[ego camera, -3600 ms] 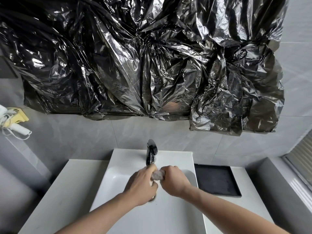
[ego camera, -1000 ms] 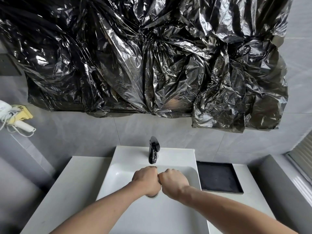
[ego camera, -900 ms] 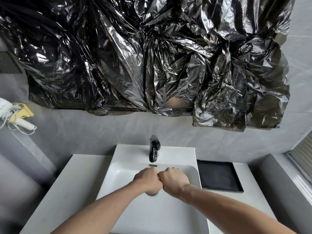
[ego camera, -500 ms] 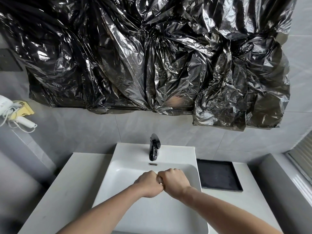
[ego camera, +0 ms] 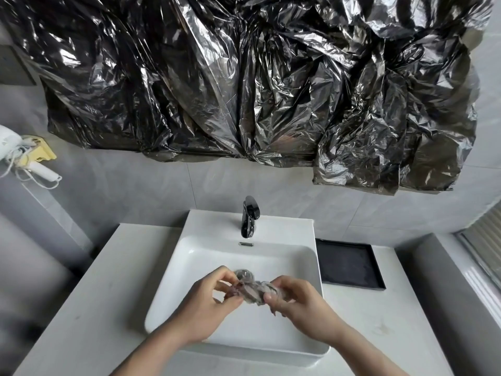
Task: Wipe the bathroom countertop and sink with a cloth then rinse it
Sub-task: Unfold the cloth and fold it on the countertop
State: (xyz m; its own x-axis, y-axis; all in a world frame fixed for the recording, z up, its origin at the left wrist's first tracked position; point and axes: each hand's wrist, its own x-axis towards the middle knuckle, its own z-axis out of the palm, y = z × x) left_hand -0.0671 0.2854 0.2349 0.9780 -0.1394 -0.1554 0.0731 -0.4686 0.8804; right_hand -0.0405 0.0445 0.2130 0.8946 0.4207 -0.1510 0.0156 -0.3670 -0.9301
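Directly over the white sink [ego camera: 173, 275], both hands hold a twisted grey cloth [ego camera: 253, 288] between them. The left hand [ego camera: 207, 308] pinches the cloth's left end with curled fingers and thumb, and the right hand [ego camera: 301, 302] pinches its right end the same way, so the cloth stretches as a short rope from one to the other, above the basin and not touching it. The basin itself holds nothing else that can be made out; its floor looks wet, perhaps, though the glare makes that hard to judge. A small slot-shaped overflow [ego camera: 246, 243] sits in the sink's back wall, and the black faucet [ego camera: 250, 217] stands upright on the sink's rear deck, just behind that slot.

Just beside the sink's right rim lies a shallow black tray [ego camera: 349, 264], dark inside, with nothing visible in it. The white table [ego camera: 89, 308] spreads bare to the left of the sink as far as its left edge, and a narrower strip runs to the right of the sink, in front of the tray. The sink's front wall overhangs near the table's near edge. Above the sink, crumpled black plastic sheeting [ego camera: 244, 77] covers the wall, and well to the sink's upper left a white hair dryer [ego camera: 16, 153] hangs on the side wall.
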